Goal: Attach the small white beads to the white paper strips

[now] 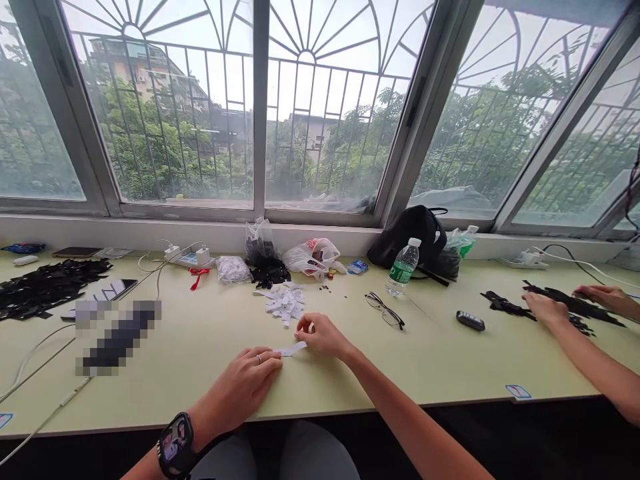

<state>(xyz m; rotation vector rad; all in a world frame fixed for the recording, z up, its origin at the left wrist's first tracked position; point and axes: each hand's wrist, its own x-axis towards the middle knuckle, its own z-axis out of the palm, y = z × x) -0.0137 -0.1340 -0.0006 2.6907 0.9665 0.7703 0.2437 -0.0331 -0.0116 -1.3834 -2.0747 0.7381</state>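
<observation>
Right under the camera, a black smartwatch point(175, 445) wraps the wrist of the left hand point(239, 387), and that hand lies flat, palm down, on the pale green desk point(200, 380), fingers together, a ring point(259, 359) on one finger. Its fingertips reach the left end of a narrow white paper strip point(293, 349), lying on the desk between the two hands! The strip's long axis runs left to right, rising slightly to the right. Just beyond it, the right hand point(325, 337) curls down over the strip's right end, though the fingers hide whether they truly pinch it. The left hand sits nearer the desk's near edge.

Farther out, a pile of white paper scraps point(283, 302) lies straight ahead, with eyeglasses point(385, 311) and a small black remote point(470, 321) off to the right. Beyond those, a co-worker's hands point(545, 310) work over black strips point(570, 303).
</observation>
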